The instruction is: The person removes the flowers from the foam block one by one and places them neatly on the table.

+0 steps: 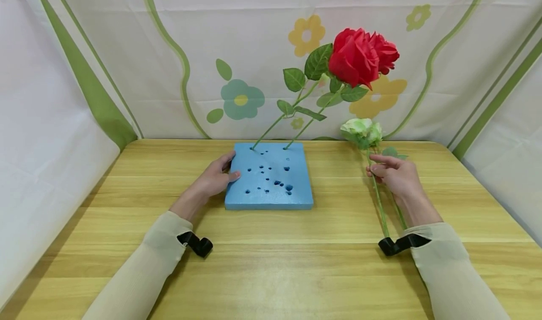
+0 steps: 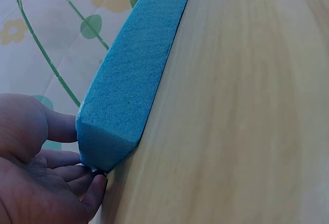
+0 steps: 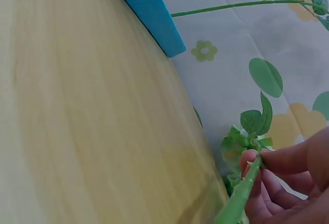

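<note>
My left hand (image 1: pixel 213 176) grips the left edge of a blue foam block (image 1: pixel 275 160), thumb on its top face and fingers along the side. Many small holes dot the block's top. Two red artificial roses (image 1: pixel 353 59) stand in its back holes, their stems leaning to the right. My right hand (image 1: pixel 400 174), right of the block, pinches a green stem (image 3: pixel 245 185) between thumb and fingers. Pale green-white artificial flowers (image 1: pixel 359 129) show just beyond that hand. A second stem (image 1: pixel 400 212) runs beneath the hand toward the wrist and is partly hidden.
The wooden table (image 1: pixel 271 268) extends around the block and both arms. Behind it hangs a white cloth (image 1: pixel 186 23) printed with flowers. Black camera mounts (image 1: pixel 195 244) sit on both wrists.
</note>
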Demonstrator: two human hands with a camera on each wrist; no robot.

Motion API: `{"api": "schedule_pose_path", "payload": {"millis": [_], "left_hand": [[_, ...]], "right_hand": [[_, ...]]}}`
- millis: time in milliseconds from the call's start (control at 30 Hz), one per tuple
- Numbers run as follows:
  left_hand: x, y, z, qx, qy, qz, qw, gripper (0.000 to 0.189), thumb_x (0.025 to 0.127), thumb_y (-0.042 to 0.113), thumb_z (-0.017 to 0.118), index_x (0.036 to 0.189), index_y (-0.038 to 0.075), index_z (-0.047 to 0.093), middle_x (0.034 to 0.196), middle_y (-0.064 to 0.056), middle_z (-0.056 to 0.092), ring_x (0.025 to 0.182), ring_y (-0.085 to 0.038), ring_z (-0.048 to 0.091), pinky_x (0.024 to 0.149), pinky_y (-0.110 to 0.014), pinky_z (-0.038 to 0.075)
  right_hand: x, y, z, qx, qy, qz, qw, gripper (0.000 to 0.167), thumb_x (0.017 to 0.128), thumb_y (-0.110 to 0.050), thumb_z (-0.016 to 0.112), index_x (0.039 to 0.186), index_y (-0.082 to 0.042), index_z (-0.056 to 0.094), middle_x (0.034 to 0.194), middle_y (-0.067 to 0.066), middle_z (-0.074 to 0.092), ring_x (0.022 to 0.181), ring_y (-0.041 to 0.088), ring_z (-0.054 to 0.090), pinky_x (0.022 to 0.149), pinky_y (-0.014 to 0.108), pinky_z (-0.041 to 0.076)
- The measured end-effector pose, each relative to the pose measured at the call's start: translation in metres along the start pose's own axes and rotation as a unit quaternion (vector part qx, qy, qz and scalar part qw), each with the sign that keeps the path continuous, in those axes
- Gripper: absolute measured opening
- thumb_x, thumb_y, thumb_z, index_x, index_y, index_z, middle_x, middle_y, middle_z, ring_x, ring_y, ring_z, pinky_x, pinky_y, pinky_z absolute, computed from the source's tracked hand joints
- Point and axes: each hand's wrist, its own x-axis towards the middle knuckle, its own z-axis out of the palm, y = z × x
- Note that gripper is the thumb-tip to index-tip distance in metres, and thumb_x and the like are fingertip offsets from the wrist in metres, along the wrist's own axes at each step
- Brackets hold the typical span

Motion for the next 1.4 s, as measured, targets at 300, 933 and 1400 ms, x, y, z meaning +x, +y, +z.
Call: {"api": "schedule_pose_path", "payload": {"millis": [300,933,1400], "left_hand": [[-0.0001,0.0026,0.0013,0.004,0.004,-0.011,0.9999,0.073,0.112,0.015,0.052,0.172,0.01,0.011,0.179,-0.018,0.015,0.167,-0.036,0.013,0.135,-0.053,0.016],[0.0001,0.0031,0.0011,0.008,0.002,-0.01,0.9999,0.073,0.112,0.015,0.051,0.172,0.01,0.01,0.179,-0.017,0.015,0.167,-0.036,0.013,0.135,-0.053,0.016],[0.0004,0.0018,0.0003,0.004,-0.003,-0.004,1.0,0.074,0.112,0.015,0.052,0.172,0.011,0.01,0.179,-0.018,0.014,0.167,-0.037,0.012,0.134,-0.055,0.017]], "right_hand": [[0.0008,0.0049,0.0027,-0.031,0.013,-0.016,0.9993,0.046,0.108,-0.01,0.06,0.152,0.001,0.055,0.086,-0.024,0.075,0.085,-0.003,0.073,0.074,0.019,0.059],[0.0004,0.0086,0.0067,-0.085,-0.003,-0.011,0.9963,0.036,0.108,-0.01,0.061,0.142,0.001,0.065,0.105,-0.004,0.08,0.085,-0.002,0.072,0.076,0.02,0.06],[-0.0011,0.003,0.0068,-0.097,0.017,-0.017,0.9949,0.039,0.107,-0.017,0.065,0.143,-0.002,0.066,0.145,0.025,0.063,0.087,-0.008,0.067,0.08,0.017,0.06]]}}
